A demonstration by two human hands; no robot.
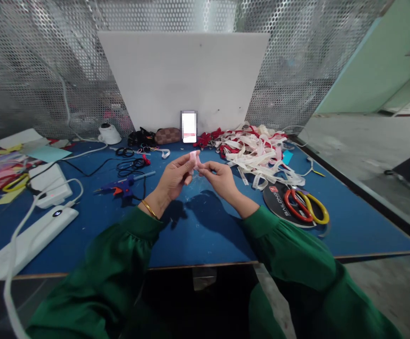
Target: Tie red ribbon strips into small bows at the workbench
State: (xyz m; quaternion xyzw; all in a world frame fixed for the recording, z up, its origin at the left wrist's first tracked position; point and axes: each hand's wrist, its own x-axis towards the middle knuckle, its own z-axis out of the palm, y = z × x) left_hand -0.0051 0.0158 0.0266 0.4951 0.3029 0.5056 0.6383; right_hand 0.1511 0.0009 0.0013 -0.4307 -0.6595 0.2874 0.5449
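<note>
A short piece of pink ribbon [194, 159] is held up between my two hands, above the middle of the blue table. My left hand [175, 177] pinches it between thumb and fingers, with a loop standing up at the top. From the right, my right hand [219, 179] pinches the ribbon's other side with thumb and forefinger. Part of the ribbon is hidden behind my fingers. To the left of my left hand lies a blue glue gun [123, 185] with an orange trigger.
White and red ribbon strips [258, 150] are heaped at the back right. Red-and-yellow-handled scissors [306, 206] rest on a black disc [274, 200]. A lit phone [189, 126] leans on the white board [187, 75]. At left are a power bank [31, 240], cables and coloured scraps [5, 165].
</note>
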